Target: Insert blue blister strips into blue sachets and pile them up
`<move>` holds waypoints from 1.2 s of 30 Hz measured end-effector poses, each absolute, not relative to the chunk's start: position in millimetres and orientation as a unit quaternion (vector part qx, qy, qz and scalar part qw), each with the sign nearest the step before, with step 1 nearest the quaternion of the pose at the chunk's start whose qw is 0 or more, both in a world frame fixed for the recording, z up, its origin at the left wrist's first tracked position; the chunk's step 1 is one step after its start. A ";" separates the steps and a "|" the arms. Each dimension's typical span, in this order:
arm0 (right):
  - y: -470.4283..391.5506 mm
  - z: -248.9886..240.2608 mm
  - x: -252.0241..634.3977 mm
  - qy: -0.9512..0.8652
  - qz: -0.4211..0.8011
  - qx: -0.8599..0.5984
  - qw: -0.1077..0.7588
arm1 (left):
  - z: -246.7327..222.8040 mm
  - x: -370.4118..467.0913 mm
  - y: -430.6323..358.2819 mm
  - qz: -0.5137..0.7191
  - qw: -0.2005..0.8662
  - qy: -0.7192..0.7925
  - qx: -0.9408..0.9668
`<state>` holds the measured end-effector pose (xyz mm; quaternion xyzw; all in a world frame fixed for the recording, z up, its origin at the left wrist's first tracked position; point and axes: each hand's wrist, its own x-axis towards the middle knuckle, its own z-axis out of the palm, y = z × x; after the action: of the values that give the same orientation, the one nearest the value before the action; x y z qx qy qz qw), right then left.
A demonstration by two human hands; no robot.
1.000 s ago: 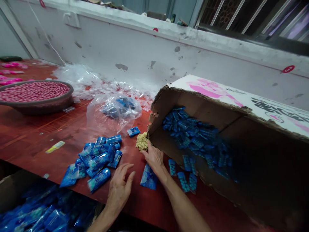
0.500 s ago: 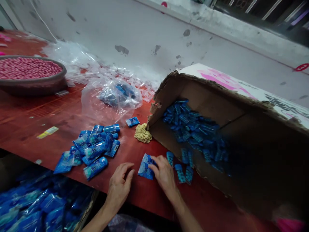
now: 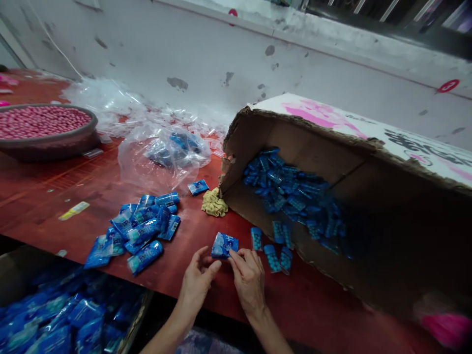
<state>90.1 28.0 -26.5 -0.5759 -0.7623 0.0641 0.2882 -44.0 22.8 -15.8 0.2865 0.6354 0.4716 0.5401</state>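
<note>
Both hands meet at the near edge of the red-brown table, the left hand and the right hand pinching a small, glossy blue packet between their fingertips just above the tabletop. To the left lies a loose heap of crinkly blue sachets. To the right a torn cardboard box lies tipped on its side, spilling flat blue blister strips, with a crumpled yellowish wad at its corner.

The right hand has drawn back from the rubber bands at 12 o'clock; now both it and the left hand pinch the blue packet.
</note>
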 end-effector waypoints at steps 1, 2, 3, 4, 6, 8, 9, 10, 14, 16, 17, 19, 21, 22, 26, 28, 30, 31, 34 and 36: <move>25.6 -24.2 89.7 -0.762 0.075 -0.570 0.298 | -13.8 -40.9 25.6 0.471 0.557 0.625 0.277; 23.6 -22.4 89.2 -0.761 0.089 -0.564 0.309 | -12.3 -38.8 28.1 0.470 0.571 0.615 0.274; 22.3 -21.1 88.7 -0.756 0.108 -0.559 0.323 | -11.4 -37.6 30.2 0.469 0.581 0.605 0.277; 21.8 -20.3 88.3 -0.744 0.135 -0.557 0.344 | -11.2 -37.4 31.7 0.470 0.587 0.596 0.282; 24.0 -19.3 88.0 -0.686 0.209 -0.569 0.402 | -12.9 -39.0 33.3 0.476 0.595 0.578 0.292; 29.4 -18.9 87.6 -0.589 0.330 -0.585 0.449 | -16.6 -41.9 33.5 0.478 0.605 0.564 0.297; 32.7 -19.0 87.1 -0.536 0.405 -0.582 0.459 | -18.6 -43.3 33.3 0.475 0.612 0.559 0.296; 36.0 -19.4 86.2 -0.489 0.474 -0.571 0.459 | -20.6 -44.4 33.0 0.470 0.620 0.556 0.292; 42.6 -25.1 78.7 -0.407 0.589 -0.528 0.457 | -26.3 -43.9 31.4 0.471 0.660 0.527 0.256; 41.2 -29.7 73.4 -0.396 0.582 -0.530 0.473 | -29.0 -41.3 30.4 0.476 0.668 0.518 0.244; 39.7 -32.0 70.8 -0.388 0.580 -0.531 0.480 | -30.6 -39.9 30.1 0.479 0.664 0.520 0.242; 36.3 -36.3 66.0 -0.377 0.575 -0.534 0.492 | -33.9 -37.2 30.2 0.489 0.646 0.533 0.245; 33.4 -39.4 62.5 -0.374 0.563 -0.543 0.499 | -36.5 -35.1 31.1 0.497 0.630 0.542 0.248; 32.3 -40.3 61.2 -0.377 0.554 -0.549 0.500 | -37.3 -34.2 31.8 0.500 0.625 0.545 0.248; 30.0 -40.1 58.4 -0.387 0.520 -0.571 0.504 | -36.1 -31.0 32.8 0.506 0.619 0.552 0.238; 29.4 -38.9 57.7 -0.382 0.513 -0.575 0.510 | -33.9 -28.9 32.0 0.509 0.619 0.551 0.230; 29.1 -37.4 57.5 -0.372 0.517 -0.573 0.516 | -31.4 -27.0 30.8 0.514 0.619 0.548 0.228; 29.2 -36.5 57.8 -0.366 0.524 -0.568 0.519 | -30.1 -26.3 30.4 0.516 0.616 0.548 0.232; 30.0 -31.9 59.8 -0.346 0.572 -0.528 0.523 | -25.6 -26.1 30.1 0.518 0.597 0.556 0.258; 30.6 -27.0 61.7 -0.338 0.614 -0.487 0.522 | -23.1 -27.1 30.1 0.517 0.585 0.564 0.269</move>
<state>61.7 30.6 -27.0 -0.4866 -0.3380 0.6140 0.5216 -27.1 30.1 -23.1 0.2690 0.5636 0.5173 0.5851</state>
